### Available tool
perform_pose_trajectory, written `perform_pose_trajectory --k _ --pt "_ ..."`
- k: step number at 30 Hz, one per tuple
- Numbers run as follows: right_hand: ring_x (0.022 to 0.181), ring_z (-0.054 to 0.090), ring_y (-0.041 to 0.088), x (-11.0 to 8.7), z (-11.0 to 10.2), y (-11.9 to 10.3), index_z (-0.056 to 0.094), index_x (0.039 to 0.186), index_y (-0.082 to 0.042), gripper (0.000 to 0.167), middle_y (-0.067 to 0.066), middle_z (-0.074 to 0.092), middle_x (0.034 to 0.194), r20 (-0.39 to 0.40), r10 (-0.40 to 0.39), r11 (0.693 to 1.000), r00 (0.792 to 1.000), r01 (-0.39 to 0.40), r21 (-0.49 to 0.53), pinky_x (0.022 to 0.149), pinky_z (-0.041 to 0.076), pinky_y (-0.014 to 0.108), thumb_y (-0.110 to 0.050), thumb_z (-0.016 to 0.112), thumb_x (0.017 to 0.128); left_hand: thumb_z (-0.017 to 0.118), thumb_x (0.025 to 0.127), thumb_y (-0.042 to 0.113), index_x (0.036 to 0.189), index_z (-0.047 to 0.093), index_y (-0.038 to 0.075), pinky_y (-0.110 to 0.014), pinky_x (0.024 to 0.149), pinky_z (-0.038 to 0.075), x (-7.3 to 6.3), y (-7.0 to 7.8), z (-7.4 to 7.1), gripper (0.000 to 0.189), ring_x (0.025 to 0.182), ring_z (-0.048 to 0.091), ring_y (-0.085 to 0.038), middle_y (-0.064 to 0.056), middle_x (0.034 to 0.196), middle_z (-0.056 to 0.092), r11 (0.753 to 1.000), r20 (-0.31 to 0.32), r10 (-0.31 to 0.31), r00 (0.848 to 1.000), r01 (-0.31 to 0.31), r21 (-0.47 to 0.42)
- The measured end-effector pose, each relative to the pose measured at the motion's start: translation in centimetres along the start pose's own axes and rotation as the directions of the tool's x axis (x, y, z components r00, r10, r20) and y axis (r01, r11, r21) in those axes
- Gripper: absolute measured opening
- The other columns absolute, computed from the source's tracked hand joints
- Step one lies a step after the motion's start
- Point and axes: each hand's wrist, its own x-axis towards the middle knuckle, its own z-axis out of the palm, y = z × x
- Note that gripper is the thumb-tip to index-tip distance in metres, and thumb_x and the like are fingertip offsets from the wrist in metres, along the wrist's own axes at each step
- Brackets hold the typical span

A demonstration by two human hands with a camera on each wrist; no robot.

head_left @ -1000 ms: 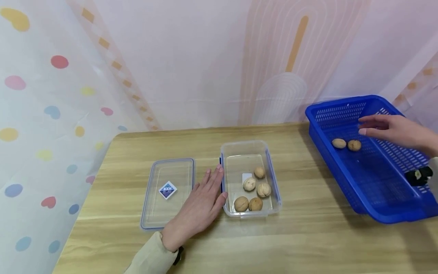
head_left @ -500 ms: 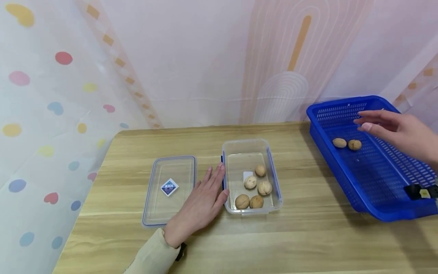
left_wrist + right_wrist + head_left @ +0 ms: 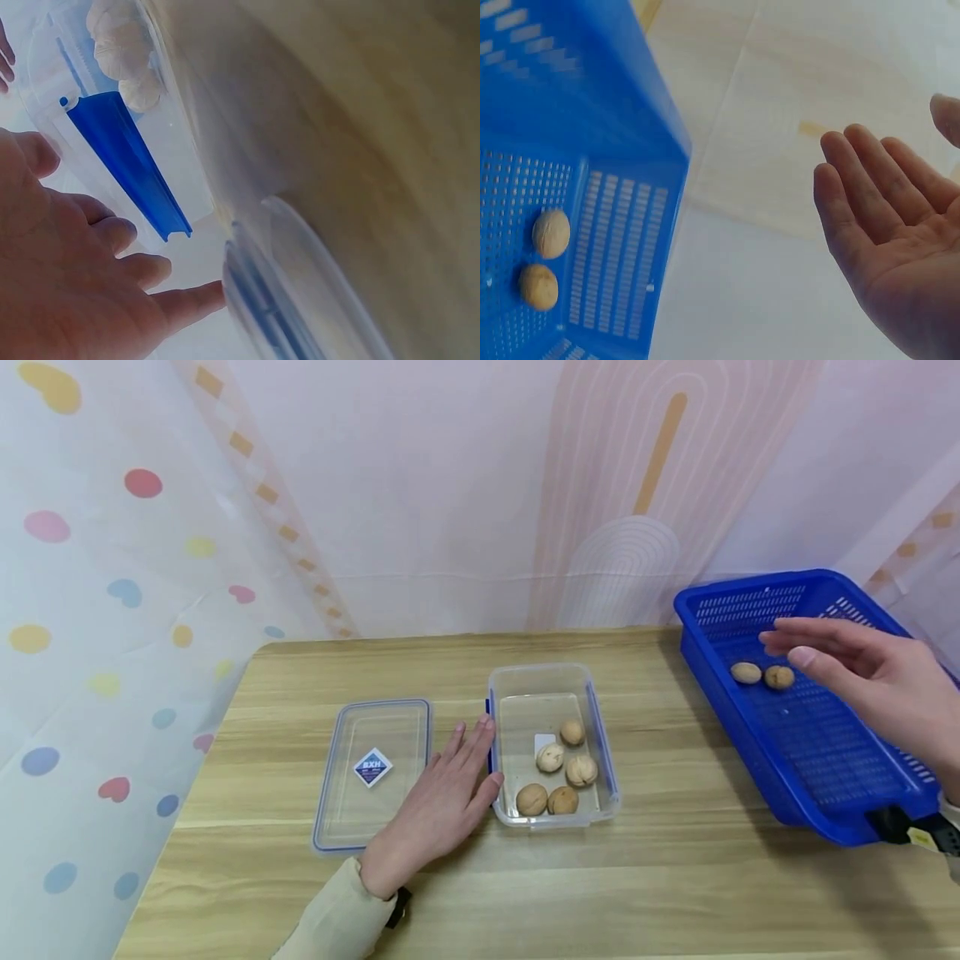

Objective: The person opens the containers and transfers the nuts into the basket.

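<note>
While left hand and right hand grip nothing, five walnuts in box, two walnuts in basket

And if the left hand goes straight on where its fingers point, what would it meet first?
The left hand would probably meet the clear box first, at its blue clasp; whether they touch now is unclear.

Pastel patterned backdrop behind wood-grained table

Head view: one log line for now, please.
left hand: beside box; right hand: empty, near basket; box: five walnuts; basket: two walnuts; lid: off, on table
</note>
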Motion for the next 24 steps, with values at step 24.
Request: perform_pose_trajectory --k 24 --pt "0.114 0.065 -0.002 -4.1 6.4 -4.9 0.07 0.135 -0.017 0.043 -0.011 0.071 0.128 -0.079 -0.272 0.954 0.959 0.28 0.11 0.089 0.047 0.007 0.004 0.066 0.098 0.041 0.111 0.042 0.167 0.019 0.012 -0.07 0.116 0.025 -0.1 0.0 -0.2 0.067 0.157 0.012 -0.038 -0.001 0.171 0.014 0.998 -0.002 -0.01 1.0 0.01 -0.056"
